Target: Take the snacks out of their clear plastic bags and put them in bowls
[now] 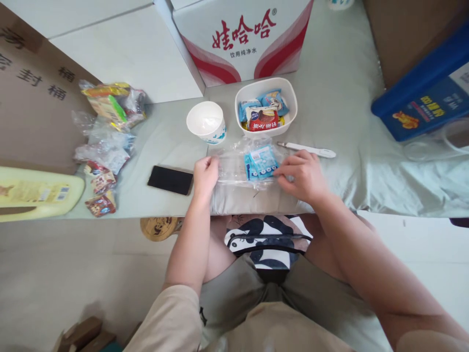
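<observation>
A clear plastic bag [231, 168] with small blue packets [261, 162] in it lies flat on the cloth-covered table. My left hand [205, 175] pinches the bag's left end between thumb and fingers. At the other end, my right hand [302, 177] rests with its fingers apart, the fingertips touching the bag's right side beside the packets. Just behind my right hand lies a white-handled knife [311, 149]. Beyond the bag stand a white paper cup [207, 122] and a white plastic tub [293, 117] holding several wrapped snacks [262, 119].
A black phone [170, 180] lies left of my left hand. Farther left are snack packages [110, 107] in clear plastic and a yellow jug [40, 193]. A white and red carton [242, 44] stands at the back, a blue container [421, 93] at the right.
</observation>
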`<control>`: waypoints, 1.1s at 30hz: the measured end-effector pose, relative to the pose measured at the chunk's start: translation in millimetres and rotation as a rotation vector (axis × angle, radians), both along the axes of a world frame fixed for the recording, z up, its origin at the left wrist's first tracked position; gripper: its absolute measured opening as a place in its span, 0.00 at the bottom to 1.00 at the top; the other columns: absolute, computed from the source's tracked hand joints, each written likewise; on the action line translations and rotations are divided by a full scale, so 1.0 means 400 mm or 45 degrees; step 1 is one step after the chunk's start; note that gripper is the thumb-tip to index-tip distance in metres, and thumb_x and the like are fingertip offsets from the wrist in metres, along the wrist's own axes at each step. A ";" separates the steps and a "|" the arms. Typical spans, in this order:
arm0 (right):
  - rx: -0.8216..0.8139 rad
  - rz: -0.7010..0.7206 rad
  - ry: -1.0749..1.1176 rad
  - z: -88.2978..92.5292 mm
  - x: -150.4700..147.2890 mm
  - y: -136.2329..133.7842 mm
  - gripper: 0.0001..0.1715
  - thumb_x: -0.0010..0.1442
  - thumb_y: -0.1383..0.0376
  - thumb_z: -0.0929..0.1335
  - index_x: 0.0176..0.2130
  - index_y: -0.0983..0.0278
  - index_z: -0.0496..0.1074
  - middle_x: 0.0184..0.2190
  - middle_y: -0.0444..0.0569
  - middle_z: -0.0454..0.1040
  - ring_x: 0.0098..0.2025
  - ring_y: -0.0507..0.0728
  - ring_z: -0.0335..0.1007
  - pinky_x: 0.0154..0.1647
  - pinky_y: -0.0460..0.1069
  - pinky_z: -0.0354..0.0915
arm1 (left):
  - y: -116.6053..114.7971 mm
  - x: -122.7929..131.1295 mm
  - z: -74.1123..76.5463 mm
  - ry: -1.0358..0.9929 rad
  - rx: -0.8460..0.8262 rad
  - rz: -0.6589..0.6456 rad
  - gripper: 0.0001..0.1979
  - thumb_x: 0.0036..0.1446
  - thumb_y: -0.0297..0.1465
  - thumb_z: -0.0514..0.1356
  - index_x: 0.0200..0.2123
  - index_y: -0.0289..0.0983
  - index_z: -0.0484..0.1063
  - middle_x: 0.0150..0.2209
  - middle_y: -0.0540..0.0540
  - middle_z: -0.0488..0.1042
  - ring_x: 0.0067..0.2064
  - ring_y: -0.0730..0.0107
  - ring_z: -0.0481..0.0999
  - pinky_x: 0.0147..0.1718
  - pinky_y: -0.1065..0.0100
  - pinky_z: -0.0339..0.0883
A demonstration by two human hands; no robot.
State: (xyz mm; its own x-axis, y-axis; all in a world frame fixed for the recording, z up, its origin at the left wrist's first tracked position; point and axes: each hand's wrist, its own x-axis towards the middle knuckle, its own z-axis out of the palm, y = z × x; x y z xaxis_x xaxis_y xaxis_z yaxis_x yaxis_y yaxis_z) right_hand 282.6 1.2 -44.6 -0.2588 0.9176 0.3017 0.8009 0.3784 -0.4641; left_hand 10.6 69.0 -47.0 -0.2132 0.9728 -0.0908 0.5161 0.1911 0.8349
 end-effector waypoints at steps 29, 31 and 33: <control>-0.068 0.142 0.305 0.005 -0.033 -0.004 0.13 0.67 0.57 0.65 0.35 0.59 0.76 0.29 0.49 0.77 0.38 0.61 0.72 0.45 0.57 0.61 | -0.090 -0.035 0.050 -0.291 0.176 -0.707 0.09 0.55 0.38 0.68 0.32 0.40 0.84 0.33 0.44 0.82 0.35 0.66 0.79 0.35 0.66 0.71; -0.100 0.091 0.465 0.012 -0.027 -0.006 0.13 0.67 0.56 0.65 0.35 0.59 0.74 0.34 0.51 0.78 0.40 0.61 0.73 0.45 0.58 0.64 | -0.087 -0.039 0.044 -0.410 0.185 -0.529 0.11 0.52 0.41 0.70 0.32 0.40 0.85 0.33 0.43 0.83 0.35 0.64 0.80 0.36 0.65 0.72; -0.078 0.025 0.632 0.016 -0.023 -0.008 0.12 0.66 0.55 0.64 0.35 0.58 0.71 0.39 0.52 0.79 0.45 0.63 0.74 0.49 0.60 0.66 | -0.086 -0.039 0.038 -0.551 0.192 -0.356 0.15 0.48 0.45 0.72 0.31 0.39 0.85 0.32 0.43 0.83 0.36 0.63 0.81 0.37 0.64 0.74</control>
State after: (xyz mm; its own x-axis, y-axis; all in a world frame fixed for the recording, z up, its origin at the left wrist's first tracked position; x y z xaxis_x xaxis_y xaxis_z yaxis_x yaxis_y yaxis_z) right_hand 273.4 -2.0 -38.3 -0.1149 0.9340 0.3383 0.4709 0.3511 -0.8093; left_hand -5.1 34.6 -31.7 0.0818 0.9961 0.0325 0.1325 -0.0432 0.9902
